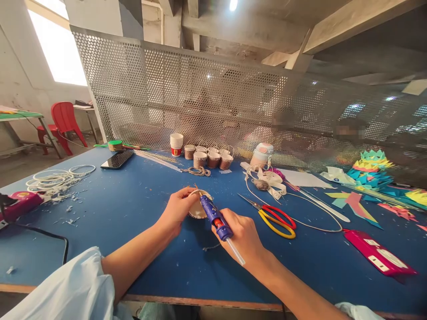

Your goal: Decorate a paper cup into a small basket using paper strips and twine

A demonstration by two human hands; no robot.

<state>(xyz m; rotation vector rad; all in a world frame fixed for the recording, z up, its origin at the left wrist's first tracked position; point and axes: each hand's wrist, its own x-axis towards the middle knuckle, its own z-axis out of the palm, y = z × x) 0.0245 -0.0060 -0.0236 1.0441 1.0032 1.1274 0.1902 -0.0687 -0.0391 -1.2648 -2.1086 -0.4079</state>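
Note:
In my right hand [245, 229] is a blue hot glue gun [213, 213], with a clear glue stick [236, 251] poking out of its back end. Its nozzle points away from me, at the rim of a small paper cup [197, 210]. My left hand [180, 205] pinches the cup's left side near the rim, where a thin strand seems to stick up. The glue gun hides part of the cup. A short bit of string [211, 247] lies on the table beneath my right hand. Scissors [274, 218] with red and yellow handles rest to the right.
On the blue table [140, 249] stand several cord-wrapped cups [213, 158] and a paper cup stack [176, 145]. A phone [117, 159] and white cord [58, 178] lie left. Pink power strips [378, 252] sit at both sides. Folded paper [370, 171] is far right, before a perforated screen [200, 98].

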